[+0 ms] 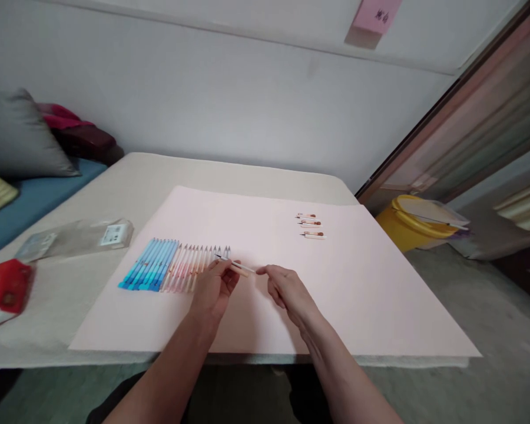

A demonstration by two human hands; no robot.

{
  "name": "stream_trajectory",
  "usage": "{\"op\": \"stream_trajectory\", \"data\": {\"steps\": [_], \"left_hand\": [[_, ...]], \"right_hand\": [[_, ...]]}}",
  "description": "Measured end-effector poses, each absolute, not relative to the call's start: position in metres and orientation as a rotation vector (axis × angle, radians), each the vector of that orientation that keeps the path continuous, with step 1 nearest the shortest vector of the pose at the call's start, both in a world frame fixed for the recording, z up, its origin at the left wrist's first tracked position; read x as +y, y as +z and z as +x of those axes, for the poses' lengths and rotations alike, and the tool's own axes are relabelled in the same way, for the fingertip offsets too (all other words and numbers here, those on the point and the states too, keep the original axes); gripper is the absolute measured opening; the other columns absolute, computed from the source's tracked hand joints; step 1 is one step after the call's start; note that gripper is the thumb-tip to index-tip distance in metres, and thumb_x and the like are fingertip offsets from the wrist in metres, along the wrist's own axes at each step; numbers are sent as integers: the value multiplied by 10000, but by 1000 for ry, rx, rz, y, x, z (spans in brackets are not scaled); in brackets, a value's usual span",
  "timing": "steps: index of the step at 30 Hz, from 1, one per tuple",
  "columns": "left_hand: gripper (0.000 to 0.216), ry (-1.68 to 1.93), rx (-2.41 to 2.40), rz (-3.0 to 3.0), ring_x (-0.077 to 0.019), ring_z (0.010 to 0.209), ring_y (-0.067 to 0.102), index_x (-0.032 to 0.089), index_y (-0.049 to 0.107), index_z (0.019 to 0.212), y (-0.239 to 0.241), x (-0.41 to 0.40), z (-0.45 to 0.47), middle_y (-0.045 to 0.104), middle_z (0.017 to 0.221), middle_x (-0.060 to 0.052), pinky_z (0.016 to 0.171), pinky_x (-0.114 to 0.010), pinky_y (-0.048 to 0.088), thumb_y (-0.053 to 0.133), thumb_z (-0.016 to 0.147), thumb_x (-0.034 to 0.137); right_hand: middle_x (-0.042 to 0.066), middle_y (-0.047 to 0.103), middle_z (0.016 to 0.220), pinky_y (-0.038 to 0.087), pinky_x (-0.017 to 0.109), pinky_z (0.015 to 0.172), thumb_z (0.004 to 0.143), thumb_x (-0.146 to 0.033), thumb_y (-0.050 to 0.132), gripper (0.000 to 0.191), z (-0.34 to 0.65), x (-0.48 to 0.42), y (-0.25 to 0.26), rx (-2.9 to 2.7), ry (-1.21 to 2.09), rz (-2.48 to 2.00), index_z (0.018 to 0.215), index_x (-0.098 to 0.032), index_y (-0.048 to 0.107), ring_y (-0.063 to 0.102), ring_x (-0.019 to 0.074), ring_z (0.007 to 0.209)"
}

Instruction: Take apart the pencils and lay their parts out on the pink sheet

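My left hand [215,288] is closed in a pinch around a thin pale pen [237,266], held just above the pink sheet [371,277] at the right end of a row of pens. That row [172,265] holds several blue pens on the left and several pink ones on the right, lying side by side. My right hand [287,290] hovers next to the pen's far end, fingers curled, thumb and forefinger close to its tip; whether they touch it is unclear. Three small pen caps [311,225] lie farther back on the sheet.
The pink sheet covers a low beige table [128,176]. A clear plastic package [75,237] and a red packet [2,290] lie at the left. Cushions [22,135] sit on a blue seat behind. A yellow bucket [408,227] stands on the floor at the right.
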State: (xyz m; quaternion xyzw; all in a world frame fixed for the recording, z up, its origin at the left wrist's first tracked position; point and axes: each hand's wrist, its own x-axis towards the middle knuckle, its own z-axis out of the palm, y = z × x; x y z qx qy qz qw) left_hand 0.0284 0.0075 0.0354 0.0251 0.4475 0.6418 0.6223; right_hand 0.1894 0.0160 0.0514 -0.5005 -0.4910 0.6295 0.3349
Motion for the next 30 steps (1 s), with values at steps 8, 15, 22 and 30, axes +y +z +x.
{"op": "stream_trajectory", "data": {"steps": [8, 15, 22, 30], "left_hand": [[89, 1223, 1004, 169, -109, 617, 620, 134, 552, 713, 32, 2, 43, 675, 751, -83, 537, -187, 500, 632, 705, 97], [102, 1115, 1021, 224, -109, 609, 614, 144, 554, 712, 30, -2, 50, 671, 770, -77, 544, -206, 485, 649, 685, 119], [166, 1064, 1062, 280, -130, 656, 619, 151, 564, 702, 24, -7, 61, 654, 747, -53, 586, -236, 467, 705, 616, 165], [189, 1104, 1074, 276, -107, 614, 593, 146, 569, 691, 24, -6, 62, 607, 675, -13, 590, -233, 452, 726, 591, 182]], "right_hand": [[-32, 525, 538, 107, 199, 360, 696, -312, 559, 266, 195, 28, 37, -570, 1980, -1123, 900, -143, 587, 224, 34, 343], [-24, 566, 589, 119, 193, 344, 630, -256, 584, 142, 191, 26, 34, -671, 1838, -1192, 733, -167, 542, 316, 39, 357], [-31, 532, 532, 298, 204, 430, 582, -191, 586, 149, 179, 22, 26, -819, 1747, -1269, 726, -154, 591, 430, 78, 442], [-35, 556, 575, 306, 206, 489, 604, -225, 642, 115, 175, 19, 22, -1000, 1620, -1255, 670, -161, 573, 450, 82, 510]]}}
